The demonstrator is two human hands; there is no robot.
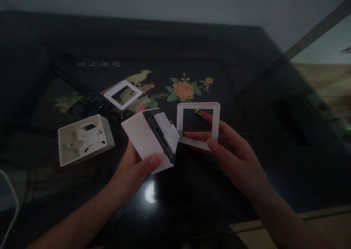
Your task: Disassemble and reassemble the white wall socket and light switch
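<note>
Grips the white box [146, 141] in the left hand [135, 165]; pinches the square frame [199, 105] in the right hand [234, 155]. Lying left: open box [82, 141]; farther: loose frame [113, 101].

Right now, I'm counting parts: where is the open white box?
Head view: the open white box lies on the dark table, left of the left hand.

Dim, greyish light; a white glare spot shines on the dark, glossy tabletop [203, 190], near and centre. Far right is brighter but smeared; fine detail looks soft throughout.
</note>
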